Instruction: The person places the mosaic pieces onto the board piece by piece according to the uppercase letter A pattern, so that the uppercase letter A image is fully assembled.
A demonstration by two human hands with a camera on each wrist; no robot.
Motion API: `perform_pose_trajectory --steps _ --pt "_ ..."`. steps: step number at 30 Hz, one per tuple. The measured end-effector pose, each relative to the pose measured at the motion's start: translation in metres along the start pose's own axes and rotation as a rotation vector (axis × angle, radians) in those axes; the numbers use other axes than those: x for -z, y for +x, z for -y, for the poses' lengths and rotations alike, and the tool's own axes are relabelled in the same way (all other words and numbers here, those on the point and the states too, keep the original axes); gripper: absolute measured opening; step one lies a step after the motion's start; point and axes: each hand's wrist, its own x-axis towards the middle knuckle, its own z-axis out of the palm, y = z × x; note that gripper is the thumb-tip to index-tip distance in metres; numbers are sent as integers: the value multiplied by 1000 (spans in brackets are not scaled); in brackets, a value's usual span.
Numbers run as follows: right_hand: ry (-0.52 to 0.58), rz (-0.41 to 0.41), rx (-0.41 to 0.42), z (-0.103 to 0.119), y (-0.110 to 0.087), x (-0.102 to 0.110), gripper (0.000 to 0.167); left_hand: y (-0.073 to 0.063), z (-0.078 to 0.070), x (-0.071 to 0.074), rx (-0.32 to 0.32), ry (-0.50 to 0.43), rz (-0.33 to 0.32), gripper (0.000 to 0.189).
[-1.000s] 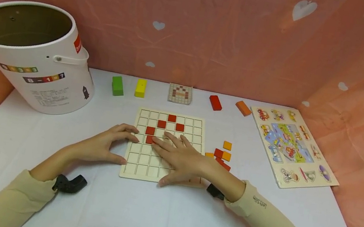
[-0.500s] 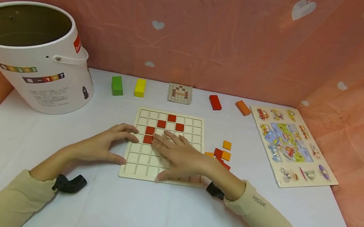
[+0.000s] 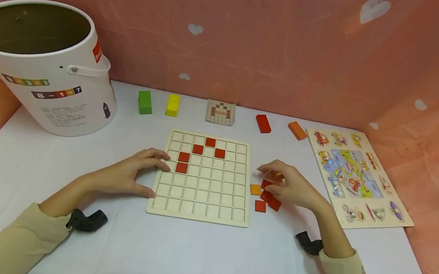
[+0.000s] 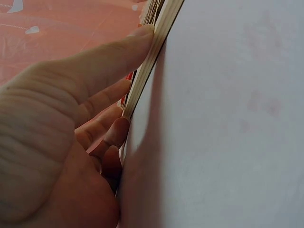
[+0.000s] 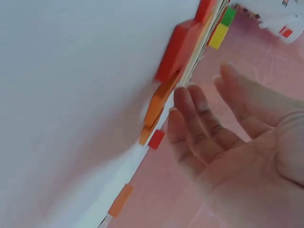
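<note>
A cream grid board (image 3: pixel 197 217) lies flat on the table, with several red square tiles (image 3: pixel 181 167) set in its upper cells. My left hand (image 3: pixel 122 171) rests at the board's left edge, its fingertips and thumb touching the rim; the left wrist view shows the thumb (image 4: pixel 137 42) against the board's side. To the right of the board is a small pile of loose red tiles (image 3: pixel 271 200) and an orange tile (image 3: pixel 255 190). My right hand (image 3: pixel 291 185) is over this pile, fingers loosely bent and partly covering it. Nothing shows between its fingers in the right wrist view.
A small pattern card (image 3: pixel 220 113) lies behind the board, between green (image 3: pixel 145 102), yellow (image 3: pixel 173 105), red (image 3: pixel 263 123) and orange blocks (image 3: pixel 297 130). A large white bucket (image 3: pixel 59 105) stands at the back left. At the right lies a picture puzzle board (image 3: pixel 362 180).
My right hand has left the board and moved right, over the loose tiles. The board's red tiles stay in their cells. My left hand has stayed at the board's left edge.
</note>
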Motion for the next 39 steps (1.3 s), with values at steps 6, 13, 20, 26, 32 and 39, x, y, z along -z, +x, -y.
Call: perform_pose_trajectory --steps 6,13,20,26,32,39 --pt "4 22 -27 -10 -3 2 37 0 -1 1 3 -7 4 52" --pt "-18 43 -34 -12 -1 -1 35 -1 -3 1 11 -14 4 53" --pt "-31 44 -36 -10 0 -4 31 -1 -3 0 18 -21 5 53" --pt "-52 34 -40 -7 0 -6 32 -1 -3 0 18 -18 4 52" --pt "-78 39 -44 -5 0 -7 29 -1 -1 -1 14 -15 2 53" --pt "-28 45 -13 0 8 -5 17 -1 -1 0 7 -12 -2 53"
